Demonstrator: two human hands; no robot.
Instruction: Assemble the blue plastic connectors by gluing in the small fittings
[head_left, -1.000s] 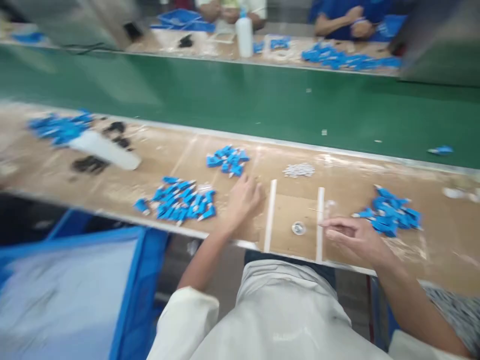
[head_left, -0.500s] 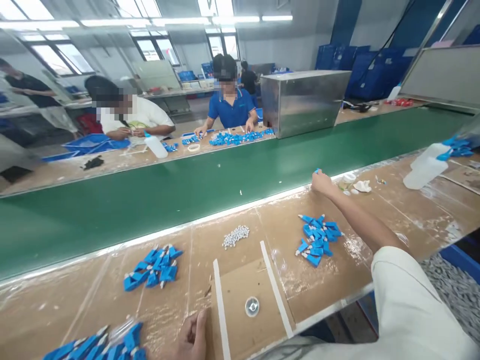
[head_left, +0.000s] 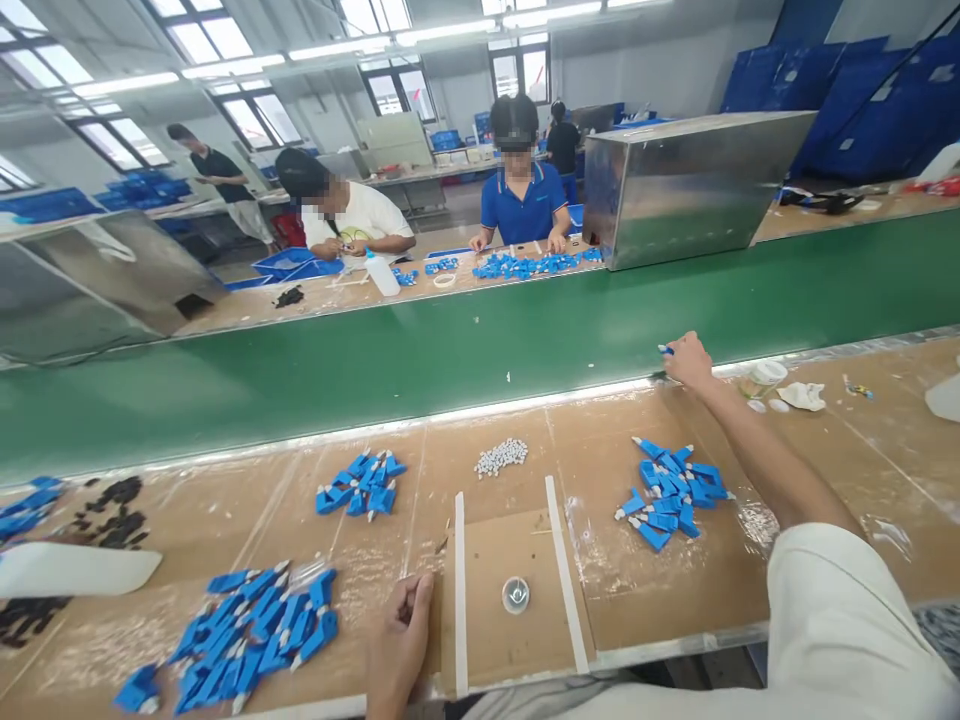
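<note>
Right hand pinching a blue part at the belt edge, left hand idle at the near counter edge.

Right hand [head_left: 688, 360] sits right of centre in the frame, arm fully stretched out, fingers clenched in a pinch grip on one small blue connector [head_left: 665, 350]. Only its tip shows, poking toward frame left, long axis roughly along the belt edge. The part sits right at the seam between the counter [head_left: 600, 440] and the green conveyor belt [head_left: 375, 370], belt just above it in frame. Left hand [head_left: 401, 640] is bottom centre, loosely curled, grasping nothing I can make out, resting beside the left white strip [head_left: 459, 590]. Well apart from the part; right hand is the only one near. The right blue pile [head_left: 671, 495] lies below the stretched forearm, the small metal cap [head_left: 515, 594] between the strips.
</note>
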